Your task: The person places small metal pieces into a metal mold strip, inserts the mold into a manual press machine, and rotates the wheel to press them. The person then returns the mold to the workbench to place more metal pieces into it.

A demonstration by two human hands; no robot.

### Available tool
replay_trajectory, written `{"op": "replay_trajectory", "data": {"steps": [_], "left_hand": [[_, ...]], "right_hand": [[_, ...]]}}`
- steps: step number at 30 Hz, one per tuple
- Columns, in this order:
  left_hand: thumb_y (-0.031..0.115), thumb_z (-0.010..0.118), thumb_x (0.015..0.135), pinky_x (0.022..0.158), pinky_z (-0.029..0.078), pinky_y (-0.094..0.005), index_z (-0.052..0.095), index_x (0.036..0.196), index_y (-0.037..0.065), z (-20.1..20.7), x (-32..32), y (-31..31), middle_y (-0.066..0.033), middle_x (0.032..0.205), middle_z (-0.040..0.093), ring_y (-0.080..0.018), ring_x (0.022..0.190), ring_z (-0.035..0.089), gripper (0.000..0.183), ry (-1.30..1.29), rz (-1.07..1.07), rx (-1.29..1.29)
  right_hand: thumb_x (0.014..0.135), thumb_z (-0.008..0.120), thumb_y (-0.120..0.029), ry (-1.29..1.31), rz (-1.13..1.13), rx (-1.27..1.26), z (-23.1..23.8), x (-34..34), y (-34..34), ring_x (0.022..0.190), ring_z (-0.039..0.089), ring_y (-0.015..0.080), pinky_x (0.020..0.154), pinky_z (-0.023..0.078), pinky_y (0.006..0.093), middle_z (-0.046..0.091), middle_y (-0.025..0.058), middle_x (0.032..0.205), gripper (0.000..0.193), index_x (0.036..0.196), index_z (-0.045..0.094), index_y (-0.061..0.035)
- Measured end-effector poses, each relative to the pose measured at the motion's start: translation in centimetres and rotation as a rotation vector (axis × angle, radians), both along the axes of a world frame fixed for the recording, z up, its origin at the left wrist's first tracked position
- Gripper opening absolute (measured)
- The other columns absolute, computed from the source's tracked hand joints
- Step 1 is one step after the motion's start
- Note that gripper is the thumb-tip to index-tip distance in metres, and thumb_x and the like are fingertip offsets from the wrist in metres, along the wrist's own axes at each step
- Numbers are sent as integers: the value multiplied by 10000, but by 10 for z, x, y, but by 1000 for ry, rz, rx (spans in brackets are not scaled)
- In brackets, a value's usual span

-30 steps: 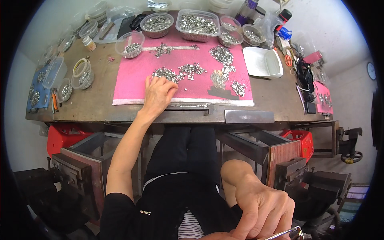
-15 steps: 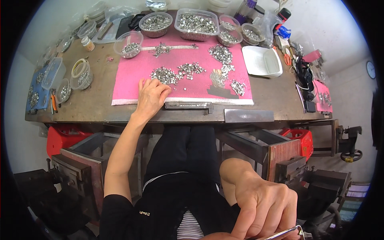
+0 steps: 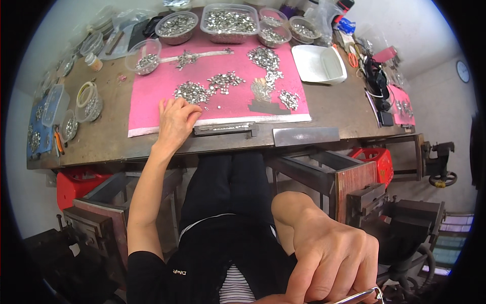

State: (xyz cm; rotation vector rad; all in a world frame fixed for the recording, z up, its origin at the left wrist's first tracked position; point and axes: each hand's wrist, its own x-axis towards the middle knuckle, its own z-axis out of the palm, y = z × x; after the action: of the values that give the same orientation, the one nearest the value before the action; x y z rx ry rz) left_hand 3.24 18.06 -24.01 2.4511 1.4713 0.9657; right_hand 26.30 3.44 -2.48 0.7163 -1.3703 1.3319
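My left hand [image 3: 175, 120] rests on the near left part of a pink mat [image 3: 147, 99], fingers curled and thumb close to the forefinger. Whatever may be between those fingertips is too small to make out. Just beyond it lies a pile of small shiny metal pieces [image 3: 192, 92]. My right hand [image 3: 334, 258] is raised close to the camera at the bottom right, its fingers curled down. At its fingertips, a thin shiny metal edge with a bent corner [image 3: 373, 293] shows; the picture's lower edge cuts it off. A dark metal bar-shaped holder [image 3: 223, 130] lies at the mat's front edge.
Plastic tubs of metal pieces [image 3: 230, 36] line the back of the table. A white tray [image 3: 319, 80] stands right of the mat, and a flat metal plate [image 3: 305, 136] lies at the front edge. Orange-handled pliers [image 3: 58, 142] lie left. Red stools [image 3: 81, 182] stand under the table.
The whole view has tilted slightly, so the table and its contents appear further left and higher. Both hands keep nearly the same pose; the left stays by the pile, the right stays raised.
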Motion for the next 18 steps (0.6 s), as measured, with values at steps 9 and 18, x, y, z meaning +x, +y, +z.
{"op": "replay_trajectory", "data": {"steps": [9,18], "left_hand": [[181,776,852,993,360,-450,789,921,125,2,8,5,-47,865,621,-246,903,570,89,12,-24,-4],[174,790,826,941,369,-431,785,892,126,-5,3,-3,-41,858,602,-240,895,567,82,-40,6,47]], "right_hand": [[1065,553,-303,78,16,8,-8,6,3,533,526,191,711,511,417,523,63,610,463,671,601,-65],[1077,350,-607,340,-145,-871,-130,39,48,449,355,114,800,374,355,401,-23,518,617,763,538,-110]]}}
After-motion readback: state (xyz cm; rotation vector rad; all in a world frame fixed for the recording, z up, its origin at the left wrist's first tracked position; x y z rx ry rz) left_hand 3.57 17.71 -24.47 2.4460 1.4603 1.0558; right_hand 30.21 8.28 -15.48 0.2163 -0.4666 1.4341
